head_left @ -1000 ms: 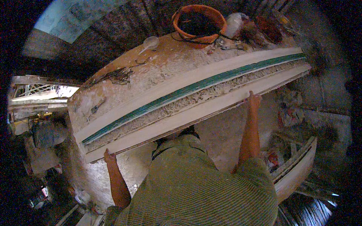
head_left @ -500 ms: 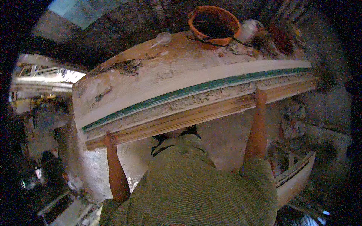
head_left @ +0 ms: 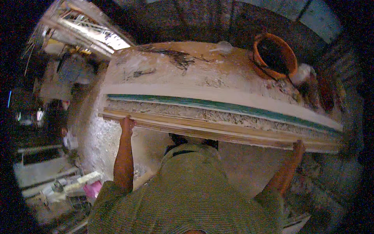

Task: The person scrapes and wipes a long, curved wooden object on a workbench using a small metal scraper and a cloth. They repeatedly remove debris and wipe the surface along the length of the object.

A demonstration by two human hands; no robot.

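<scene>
A long yellowish-brown ribbed moulding strip [head_left: 202,132] runs along the near side of a workbench [head_left: 163,74]. My left hand [head_left: 127,124] is closed on its near edge, close to the left end. Toward the right end, my right hand [head_left: 298,147] holds the same edge; its fingertips are partly hidden and blurred. Behind the moulding lies a rough, crumbly whitish band [head_left: 194,112]. A dark green strip [head_left: 210,104] follows, then a smooth pale band [head_left: 194,92] on the bench top.
An orange bucket [head_left: 275,55] sits at the bench's far right, beside a whitish bundle [head_left: 304,73]. A translucent scoop-like item [head_left: 224,47] rests at the far edge. Dark fibrous scraps [head_left: 173,56] lie on the bench. Clutter with a pink piece [head_left: 92,190] fills the lower left.
The view has turned, so the bench and bucket appear shifted to the right. My right hand has moved along the moulding toward its right end; my left hand stays near the left end.
</scene>
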